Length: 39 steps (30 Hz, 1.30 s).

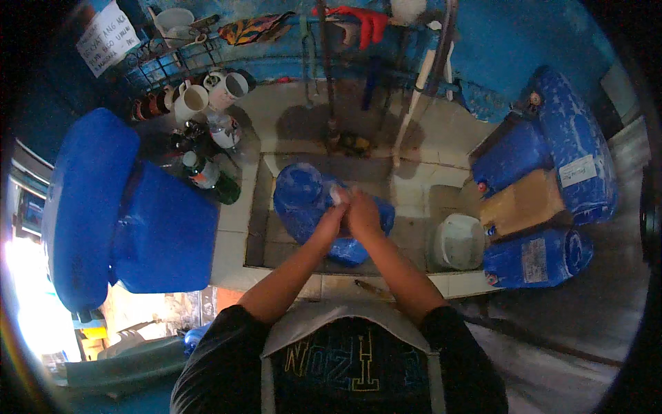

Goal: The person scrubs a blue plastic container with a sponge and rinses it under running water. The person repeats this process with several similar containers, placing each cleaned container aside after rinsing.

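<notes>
My left hand (333, 212) and my right hand (359, 209) are together over a blue plastic container (300, 207) that sits in a tiled sink basin (254, 227). A small whitish thing (336, 195) shows at the fingers; the blur hides what it is and which hand has it. A round, paler blue part of the container lies left of my hands, and more blue plastic shows to their right and below. How far the fingers are closed cannot be made out.
Large blue plastic containers (165, 227) stand at the left. Mugs (191, 102) and a green bottle (225, 186) are behind them. A white tub (460, 242) is in the basin's right part. Several jugs (538, 256) stand at the right. Red gloves (364, 23) hang above.
</notes>
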### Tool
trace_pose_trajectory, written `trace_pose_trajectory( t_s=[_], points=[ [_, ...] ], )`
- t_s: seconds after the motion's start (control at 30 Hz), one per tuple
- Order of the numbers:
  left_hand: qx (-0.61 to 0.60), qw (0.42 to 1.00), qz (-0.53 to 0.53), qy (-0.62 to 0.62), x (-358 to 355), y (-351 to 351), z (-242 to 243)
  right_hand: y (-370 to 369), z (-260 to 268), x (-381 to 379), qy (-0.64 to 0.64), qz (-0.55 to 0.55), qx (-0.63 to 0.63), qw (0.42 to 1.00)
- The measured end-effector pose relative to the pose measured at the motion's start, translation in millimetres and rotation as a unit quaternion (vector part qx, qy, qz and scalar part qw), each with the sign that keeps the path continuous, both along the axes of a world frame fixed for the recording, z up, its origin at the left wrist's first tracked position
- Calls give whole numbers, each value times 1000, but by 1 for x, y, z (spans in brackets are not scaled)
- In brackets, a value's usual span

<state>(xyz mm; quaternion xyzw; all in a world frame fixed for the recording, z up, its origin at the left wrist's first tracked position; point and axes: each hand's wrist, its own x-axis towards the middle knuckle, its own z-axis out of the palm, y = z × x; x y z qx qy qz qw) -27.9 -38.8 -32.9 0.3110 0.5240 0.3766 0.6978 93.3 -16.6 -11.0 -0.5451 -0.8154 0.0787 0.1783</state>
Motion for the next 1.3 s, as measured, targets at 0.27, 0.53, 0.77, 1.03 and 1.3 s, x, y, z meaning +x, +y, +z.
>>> trace_pose_trajectory(
  t_s=[0.27, 0.53, 0.77, 1.03, 1.3],
  points=[
    [323, 585, -147, 730, -111, 3, 50, 16, -8, -75, 4, 12, -92, 996],
    [232, 698, -156, 659, -109, 40, 34, -55, -54, -7, 1, -116, 201, 973],
    [246, 683, -193, 661, -111, 30, 34, -13, -100, -58, 103, -73, -91, 988],
    [373, 640, -197, 642, -102, 25, 29, -70, -91, -43, 68, -23, 72, 995],
    [414, 686, -332, 497, -22, 26, 16, -32, -48, 37, 39, -136, 216, 966]
  ],
)
